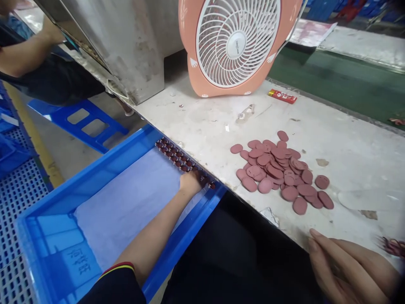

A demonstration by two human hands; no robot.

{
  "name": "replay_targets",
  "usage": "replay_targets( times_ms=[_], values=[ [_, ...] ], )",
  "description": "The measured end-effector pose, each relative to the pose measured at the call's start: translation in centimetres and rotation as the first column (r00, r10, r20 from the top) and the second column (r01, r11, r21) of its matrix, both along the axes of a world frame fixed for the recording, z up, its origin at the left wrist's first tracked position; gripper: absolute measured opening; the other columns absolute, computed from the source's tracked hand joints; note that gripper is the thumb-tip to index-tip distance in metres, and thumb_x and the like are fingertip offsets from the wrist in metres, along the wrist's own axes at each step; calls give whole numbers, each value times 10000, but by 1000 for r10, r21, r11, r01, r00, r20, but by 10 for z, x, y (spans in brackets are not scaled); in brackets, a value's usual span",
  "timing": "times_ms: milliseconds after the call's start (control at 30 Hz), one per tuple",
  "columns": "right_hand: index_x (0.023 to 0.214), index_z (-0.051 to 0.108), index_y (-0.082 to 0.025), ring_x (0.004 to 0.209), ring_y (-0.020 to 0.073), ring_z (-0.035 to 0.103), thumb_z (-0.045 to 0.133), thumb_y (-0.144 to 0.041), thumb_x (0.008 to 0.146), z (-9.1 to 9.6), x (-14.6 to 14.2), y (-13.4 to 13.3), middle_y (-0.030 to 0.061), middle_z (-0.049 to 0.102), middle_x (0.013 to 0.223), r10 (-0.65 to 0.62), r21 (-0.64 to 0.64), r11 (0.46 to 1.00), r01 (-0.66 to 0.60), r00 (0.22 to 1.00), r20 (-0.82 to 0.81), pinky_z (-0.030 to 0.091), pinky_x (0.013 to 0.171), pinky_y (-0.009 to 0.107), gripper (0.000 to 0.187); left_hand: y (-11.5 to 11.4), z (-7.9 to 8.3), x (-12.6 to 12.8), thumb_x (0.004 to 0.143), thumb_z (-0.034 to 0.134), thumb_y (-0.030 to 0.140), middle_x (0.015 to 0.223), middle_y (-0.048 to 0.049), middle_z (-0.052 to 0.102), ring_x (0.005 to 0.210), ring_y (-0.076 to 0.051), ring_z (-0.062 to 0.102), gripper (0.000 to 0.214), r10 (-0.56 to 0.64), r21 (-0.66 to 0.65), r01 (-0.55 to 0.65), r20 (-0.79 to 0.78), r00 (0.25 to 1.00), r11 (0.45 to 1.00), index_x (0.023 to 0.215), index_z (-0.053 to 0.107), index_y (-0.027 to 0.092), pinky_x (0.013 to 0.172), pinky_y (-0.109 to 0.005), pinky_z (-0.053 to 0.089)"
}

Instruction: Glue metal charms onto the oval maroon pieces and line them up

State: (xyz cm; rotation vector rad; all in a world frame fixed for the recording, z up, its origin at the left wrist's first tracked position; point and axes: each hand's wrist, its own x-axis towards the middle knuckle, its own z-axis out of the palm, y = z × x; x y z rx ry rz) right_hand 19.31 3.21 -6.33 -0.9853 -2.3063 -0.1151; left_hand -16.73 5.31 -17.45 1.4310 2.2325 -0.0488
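My left hand (190, 181) reaches into the blue plastic tray (123, 156), its fingers closed round a small dark-red piece at the near end of the rows. Much of that piece is hidden by the fingers. Other small dark-red pieces (174, 155) with shiny metal-like bits stand in close rows along the tray's side by the table. A pale sheet (133, 202) lines the tray. My right hand (351, 266) is at the table's front edge, thumb and forefinger tips together, nothing visible between them. Beyond it lies a loose pile of flat reddish-brown oval discs (278, 166).
An orange fan (236, 46) stands on the white worktable (202, 114), beside a grey metal housing (126, 46). A red wrapper (282, 96) lies near the green belt (348, 76). Reddish strands (392, 246) lie at the right. A co-worker's arm (28, 50) and blue stool (82, 120) are left.
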Motion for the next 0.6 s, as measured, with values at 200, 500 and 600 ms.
replay_targets(
  times_ms=[200, 500, 600],
  values=[
    [1092, 690, -200, 662, 187, 652, 748, -100, 805, 10, -13, 3, 55, 716, 806, 34, 37, 999, -34, 999, -23, 522, 684, 350, 309, 2, -3, 4, 905, 590, 371, 1096, -73, 662, 949, -234, 647, 281, 2, -11, -2, -21, 1000, 1000, 1093, 631, 166, 811, -436, 547],
    [989, 658, -86, 643, 170, 630, 735, -94, 820, 27, -24, 8, 97, 688, 783, 76, 87, 993, -80, 996, 52, 518, 614, 323, 186, -3, 2, -1, 909, 582, 375, 1100, -74, 660, 940, -227, 647, 292, 42, 0, -42, -35, 999, 999, 1119, 620, 175, 811, -434, 545],
    [999, 656, -78, 671, 166, 625, 747, -56, 796, 25, -25, 7, 99, 679, 798, 66, 68, 995, -69, 997, 43, 522, 642, 317, 223, -16, 8, -9, 913, 572, 386, 1090, -76, 659, 933, -224, 647, 304, 65, 1, -65, -52, 997, 998, 1128, 612, 174, 804, -435, 545]
  ],
)
